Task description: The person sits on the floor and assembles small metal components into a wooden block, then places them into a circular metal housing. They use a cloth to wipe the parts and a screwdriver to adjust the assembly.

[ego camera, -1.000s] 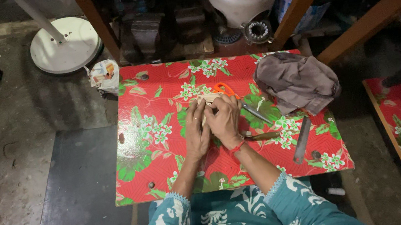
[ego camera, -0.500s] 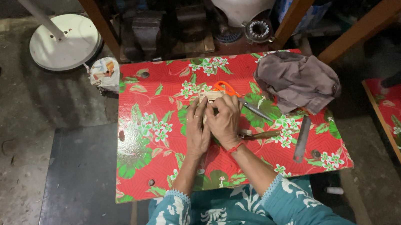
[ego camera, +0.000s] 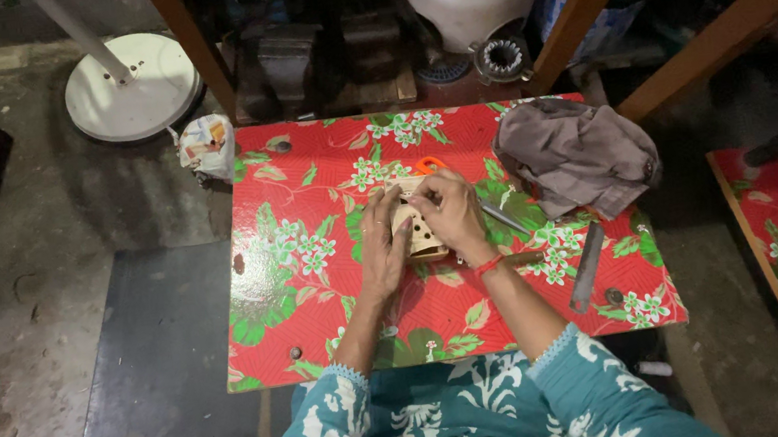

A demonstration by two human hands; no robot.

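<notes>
Item: left hand point(ego camera: 382, 241) and right hand point(ego camera: 452, 211) are both closing around a tan perforated piece point(ego camera: 420, 234), holding it just above the middle of the floral tabletop point(ego camera: 309, 286); a second ago the hands were lying pressed together with the piece hidden, and now they are sitting slightly apart with its holed face showing between them. Surroundings are staying unchanged: an orange tool point(ego camera: 429, 163) is lying just beyond the fingers, a grey cloth point(ego camera: 577, 153) is resting at the right rear, and a metal bar point(ego camera: 587, 266) is lying near the right edge.
</notes>
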